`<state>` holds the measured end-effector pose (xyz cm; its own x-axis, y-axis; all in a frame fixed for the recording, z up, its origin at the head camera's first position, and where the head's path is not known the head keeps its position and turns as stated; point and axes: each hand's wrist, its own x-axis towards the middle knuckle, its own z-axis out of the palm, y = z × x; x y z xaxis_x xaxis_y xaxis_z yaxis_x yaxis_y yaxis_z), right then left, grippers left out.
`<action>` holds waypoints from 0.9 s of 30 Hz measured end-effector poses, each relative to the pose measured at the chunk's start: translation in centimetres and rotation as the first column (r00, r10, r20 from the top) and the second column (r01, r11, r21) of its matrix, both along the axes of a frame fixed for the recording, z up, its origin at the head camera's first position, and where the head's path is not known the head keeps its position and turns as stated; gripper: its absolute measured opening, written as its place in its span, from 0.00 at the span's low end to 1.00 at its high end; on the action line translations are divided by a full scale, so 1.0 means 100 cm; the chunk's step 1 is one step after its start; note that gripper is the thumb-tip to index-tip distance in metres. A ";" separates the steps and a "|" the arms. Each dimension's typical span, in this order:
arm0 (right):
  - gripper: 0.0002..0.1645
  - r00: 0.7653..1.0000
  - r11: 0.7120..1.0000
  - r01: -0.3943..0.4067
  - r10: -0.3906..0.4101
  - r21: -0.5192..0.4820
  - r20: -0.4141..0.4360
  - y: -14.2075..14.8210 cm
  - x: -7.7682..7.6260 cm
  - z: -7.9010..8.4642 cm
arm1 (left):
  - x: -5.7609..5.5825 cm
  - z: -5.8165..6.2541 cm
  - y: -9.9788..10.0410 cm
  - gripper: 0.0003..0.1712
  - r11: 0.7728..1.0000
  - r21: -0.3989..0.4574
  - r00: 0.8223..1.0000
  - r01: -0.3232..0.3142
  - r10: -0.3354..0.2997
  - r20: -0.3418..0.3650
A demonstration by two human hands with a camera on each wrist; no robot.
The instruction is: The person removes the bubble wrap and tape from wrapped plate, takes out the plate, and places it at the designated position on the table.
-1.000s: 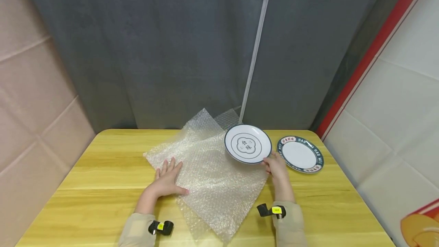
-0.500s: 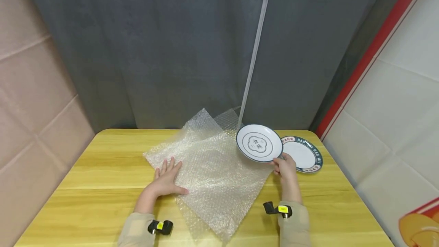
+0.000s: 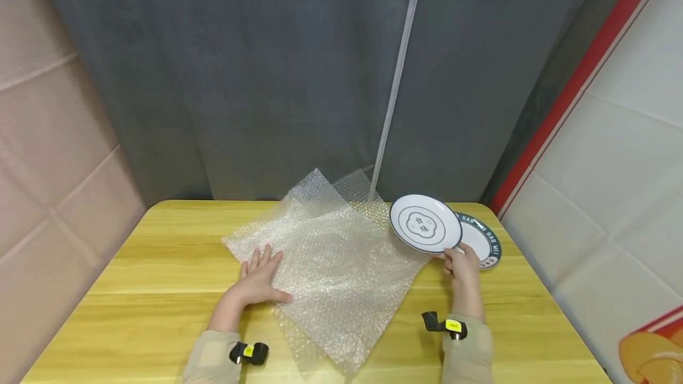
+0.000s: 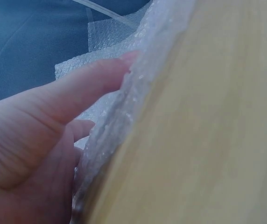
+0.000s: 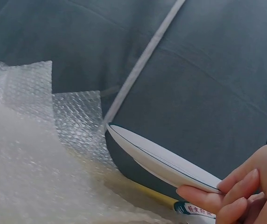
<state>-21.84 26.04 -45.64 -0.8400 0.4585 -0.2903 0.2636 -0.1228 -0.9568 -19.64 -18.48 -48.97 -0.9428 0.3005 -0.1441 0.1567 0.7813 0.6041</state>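
My right hand (image 3: 463, 262) pinches the near rim of a white plate (image 3: 418, 218) with a dark rim and printed characters at its centre. In the right wrist view this plate (image 5: 161, 158) is tilted and held up off the table. Behind and to the right of it lies a second plate (image 3: 494, 246) with a wide patterned green border, partly covered by the held one. With fingers spread, my left hand (image 3: 258, 282) rests on the left edge of the bubble wrap sheets (image 3: 341, 271). The left wrist view shows the thumb (image 4: 91, 84) along the wrap's edge.
The bubble wrap covers the middle of the wooden table (image 3: 144, 277), overlapping in layers and hanging past the near and far parts. A grey curtain (image 3: 267, 76) stands behind the table, with pale walls (image 3: 603, 194) at both sides.
My right hand has moved right with the plate, from over the bubble wrap to partly over the second plate. The left hand has stayed in place.
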 end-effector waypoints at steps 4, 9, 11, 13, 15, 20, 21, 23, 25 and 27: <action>0.39 0.999 0.999 0.050 -0.050 -0.019 -0.014 0.006 0.001 -0.002 | 0.000 0.000 0.000 0.68 1.000 -0.006 1.000 -0.001 0.001 0.002; 0.38 0.995 0.995 0.092 -0.092 -0.027 -0.028 0.010 0.002 -0.003 | 0.000 -0.001 0.000 0.68 1.000 -0.002 1.000 -0.001 0.001 0.002; 0.37 0.994 0.995 0.100 -0.101 -0.023 -0.029 0.012 0.002 -0.003 | 0.000 -0.001 0.000 0.67 1.000 -0.001 1.000 -0.001 0.001 0.001; 0.37 0.993 0.993 0.112 -0.113 -0.024 -0.026 0.014 0.004 -0.004 | 0.000 -0.001 0.000 0.68 1.000 -0.003 1.000 -0.001 0.001 0.001; 0.37 0.992 0.992 0.125 -0.126 -0.026 -0.022 0.016 0.004 -0.005 | 0.000 -0.001 0.000 0.67 1.000 -0.006 1.000 -0.001 0.001 0.001; 0.39 0.986 0.986 0.165 -0.165 -0.018 -0.019 0.021 0.005 -0.008 | 0.000 -0.001 0.000 0.67 1.000 -0.007 1.000 -0.001 0.001 0.004; 0.39 0.985 0.985 0.172 -0.172 -0.016 -0.019 0.022 0.005 -0.009 | 0.000 0.000 0.000 0.67 1.000 -0.005 1.000 -0.002 0.002 0.004; 0.39 0.982 0.982 0.186 -0.186 -0.016 -0.016 0.024 0.006 -0.010 | 0.000 0.000 0.000 0.67 1.000 -0.004 1.000 -0.002 0.002 0.004; 0.39 0.979 0.979 0.202 -0.202 -0.020 -0.010 0.025 0.006 -0.010 | 0.000 0.000 0.000 0.67 1.000 -0.007 1.000 -0.001 0.001 0.002; 0.39 0.976 0.976 0.216 -0.216 -0.024 -0.007 0.027 0.007 -0.010 | 0.000 0.000 0.000 0.67 1.000 -0.009 1.000 -0.001 0.001 0.000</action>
<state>-21.14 28.71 -46.66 -0.7247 0.6226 -0.2953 0.2193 -0.1979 -0.9554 -19.63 -18.52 -48.96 -0.9431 0.2986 -0.1464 0.1564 0.7867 0.5972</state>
